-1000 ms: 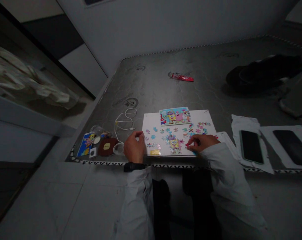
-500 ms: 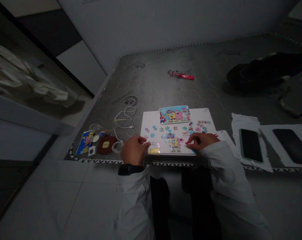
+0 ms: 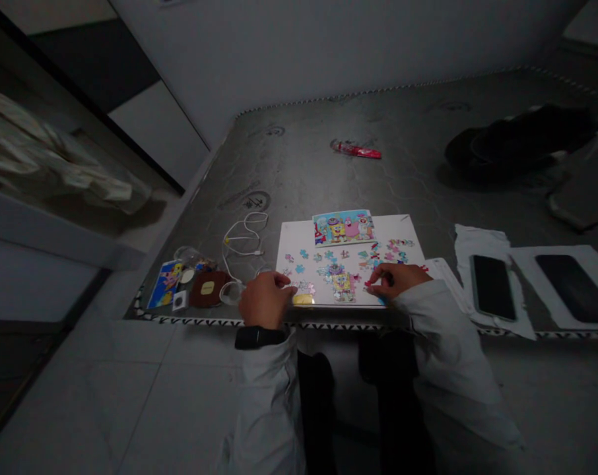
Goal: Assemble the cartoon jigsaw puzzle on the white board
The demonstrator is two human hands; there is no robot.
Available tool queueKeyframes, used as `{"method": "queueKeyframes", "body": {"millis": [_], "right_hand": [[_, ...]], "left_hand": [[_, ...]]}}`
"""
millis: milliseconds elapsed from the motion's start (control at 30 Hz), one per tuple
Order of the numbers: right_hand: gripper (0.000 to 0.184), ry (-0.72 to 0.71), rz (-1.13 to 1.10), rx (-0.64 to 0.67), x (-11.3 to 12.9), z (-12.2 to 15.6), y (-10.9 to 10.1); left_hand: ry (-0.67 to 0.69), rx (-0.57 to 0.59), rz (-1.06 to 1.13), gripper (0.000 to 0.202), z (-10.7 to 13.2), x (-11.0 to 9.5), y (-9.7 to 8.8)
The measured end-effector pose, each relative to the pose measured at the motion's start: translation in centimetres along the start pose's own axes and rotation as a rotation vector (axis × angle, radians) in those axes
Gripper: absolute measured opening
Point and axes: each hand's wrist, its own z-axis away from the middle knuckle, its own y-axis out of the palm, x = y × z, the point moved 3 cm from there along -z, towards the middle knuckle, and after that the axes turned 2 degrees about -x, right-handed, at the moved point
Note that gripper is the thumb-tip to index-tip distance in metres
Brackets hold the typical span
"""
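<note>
A white board lies at the near edge of a grey mattress. Several loose jigsaw pieces are scattered on it, and a small joined cluster sits near the front. A colourful cartoon reference picture lies at the board's far side. My left hand rests curled at the board's left front corner, fingertips pinched near some pale pieces. My right hand is curled at the board's right front, pinching a small reddish piece.
Left of the board lie a white cable, a brown round case, a clear bag and a cartoon card. Two dark phones lie on white paper at right. A red wrapper and dark clothing sit farther back.
My left hand has slid a little to the right along the board's front edge, towards the pale pieces. My right hand has stayed almost in place, still pinched.
</note>
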Motion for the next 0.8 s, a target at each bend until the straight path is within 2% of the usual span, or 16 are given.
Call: {"method": "queueKeyframes", "body": {"millis": [167,633,800], "right_hand": [[0.017,-0.005,-0.009,-0.022,-0.03,-0.01,0.01],[0.018,-0.031,0.012,-0.038,-0.32,-0.26,0.21],[0.02,-0.05,0.005,-0.018,-0.65,-0.46,0.52]], "left_hand": [[0.009,-0.008,0.027,0.008,0.06,-0.16,-0.06],[-0.004,0.008,0.039,0.017,0.11,-0.1,-0.09],[0.023,0.0,0.029,0.015,0.13,-0.11,-0.04]]}}
